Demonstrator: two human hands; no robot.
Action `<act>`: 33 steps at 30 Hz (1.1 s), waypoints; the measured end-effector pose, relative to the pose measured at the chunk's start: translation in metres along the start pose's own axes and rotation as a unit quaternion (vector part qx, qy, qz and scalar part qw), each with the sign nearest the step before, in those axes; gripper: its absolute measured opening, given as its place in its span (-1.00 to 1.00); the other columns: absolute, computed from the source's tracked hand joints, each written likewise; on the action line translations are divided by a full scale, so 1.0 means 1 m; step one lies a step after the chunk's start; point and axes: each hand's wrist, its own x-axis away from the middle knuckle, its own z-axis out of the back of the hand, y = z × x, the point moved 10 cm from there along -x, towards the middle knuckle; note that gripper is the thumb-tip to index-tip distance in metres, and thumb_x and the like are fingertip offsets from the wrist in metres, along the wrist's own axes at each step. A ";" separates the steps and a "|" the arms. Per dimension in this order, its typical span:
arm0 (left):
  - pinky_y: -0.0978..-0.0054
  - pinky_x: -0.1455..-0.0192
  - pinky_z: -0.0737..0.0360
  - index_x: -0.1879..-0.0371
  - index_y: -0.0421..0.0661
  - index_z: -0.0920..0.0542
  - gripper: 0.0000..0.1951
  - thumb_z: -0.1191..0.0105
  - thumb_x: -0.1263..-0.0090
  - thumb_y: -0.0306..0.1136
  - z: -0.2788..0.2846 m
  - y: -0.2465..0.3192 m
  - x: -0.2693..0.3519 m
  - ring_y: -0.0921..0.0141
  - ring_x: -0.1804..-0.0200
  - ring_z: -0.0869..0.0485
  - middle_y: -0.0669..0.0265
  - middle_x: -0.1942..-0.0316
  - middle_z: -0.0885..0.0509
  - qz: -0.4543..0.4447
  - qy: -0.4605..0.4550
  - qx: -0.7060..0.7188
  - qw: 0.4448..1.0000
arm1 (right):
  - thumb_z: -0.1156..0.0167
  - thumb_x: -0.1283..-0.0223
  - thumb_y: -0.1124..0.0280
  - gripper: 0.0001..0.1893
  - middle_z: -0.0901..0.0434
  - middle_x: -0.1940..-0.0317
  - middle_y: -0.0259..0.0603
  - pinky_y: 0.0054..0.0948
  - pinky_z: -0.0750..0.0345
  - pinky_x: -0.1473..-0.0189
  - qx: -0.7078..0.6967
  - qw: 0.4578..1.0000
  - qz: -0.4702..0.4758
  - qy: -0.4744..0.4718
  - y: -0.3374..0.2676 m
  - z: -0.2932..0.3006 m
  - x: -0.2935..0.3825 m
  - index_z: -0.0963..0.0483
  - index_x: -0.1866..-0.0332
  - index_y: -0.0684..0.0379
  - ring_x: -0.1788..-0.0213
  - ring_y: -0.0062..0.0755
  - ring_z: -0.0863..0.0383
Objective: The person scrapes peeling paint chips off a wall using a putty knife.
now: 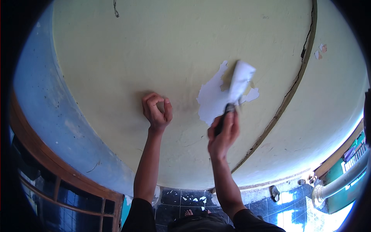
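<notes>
My right hand (224, 132) grips the black handle of a putty knife (241, 79). Its broad metal blade, blurred, points up over a pale bare patch (213, 97) where paint is off the wall. Whether the blade edge touches the wall I cannot tell. Paint with a ragged border surrounds the patch, and a smaller bare spot (252, 94) shows right of the blade. To the left, my left hand (157, 111) is at the yellowish-green painted wall (185, 37), fingers loosely curled and a gap inside the thumb. Nothing shows in it.
A cracked vertical strip (285, 100) runs down the wall at right. Blue wall (68, 119) and a wooden-framed window (72, 181) lie left. Paint flakes (194, 199) litter the dark tiled floor (168, 213) near my feet. A sandal (274, 193) and a pale column (342, 177) stand right.
</notes>
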 end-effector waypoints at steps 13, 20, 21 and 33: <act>0.32 0.23 -0.46 0.35 -0.13 -0.40 -0.84 -0.13 -0.21 -0.47 0.001 0.001 0.002 0.22 0.27 -0.48 0.17 0.34 -0.47 0.001 -0.015 -0.003 1.000 | 0.22 -0.50 0.29 -0.75 -0.25 0.67 -0.34 -0.63 -0.05 0.81 0.057 0.986 -0.131 -0.081 0.041 0.071 0.078 -0.17 -0.17 0.08 0.81 -0.65 -0.07; 0.31 0.23 -0.46 0.36 -0.13 -0.40 -0.85 -0.11 -0.21 -0.48 -0.005 0.006 0.001 0.23 0.26 -0.49 0.19 0.37 -0.47 0.003 -0.018 -0.003 1.000 | 0.22 -0.52 0.18 -0.70 -0.20 0.68 -0.36 -0.64 0.00 0.82 0.005 0.988 -0.134 -0.076 0.044 0.041 0.041 -0.22 -0.20 0.06 0.85 -0.66 -0.01; 0.31 0.23 -0.46 0.36 -0.13 -0.40 -0.85 -0.11 -0.21 -0.48 -0.004 0.005 0.001 0.23 0.26 -0.49 0.19 0.37 -0.47 0.000 -0.019 -0.003 1.000 | 0.22 -0.52 0.18 -0.70 -0.20 0.68 -0.36 -0.64 0.00 0.82 0.002 0.988 -0.134 -0.075 0.039 0.028 0.036 -0.22 -0.20 0.06 0.85 -0.66 -0.01; 0.30 0.23 -0.47 0.39 -0.13 -0.40 -0.85 -0.12 -0.21 -0.48 -0.001 0.003 0.000 0.23 0.27 -0.49 0.20 0.40 -0.47 -0.004 -0.017 -0.012 1.000 | 0.23 -0.51 0.08 -0.63 -0.17 0.69 -0.42 -0.67 0.00 0.83 -0.101 0.994 0.039 0.026 -0.050 0.079 -0.001 -0.22 -0.22 0.05 0.84 -0.70 -0.03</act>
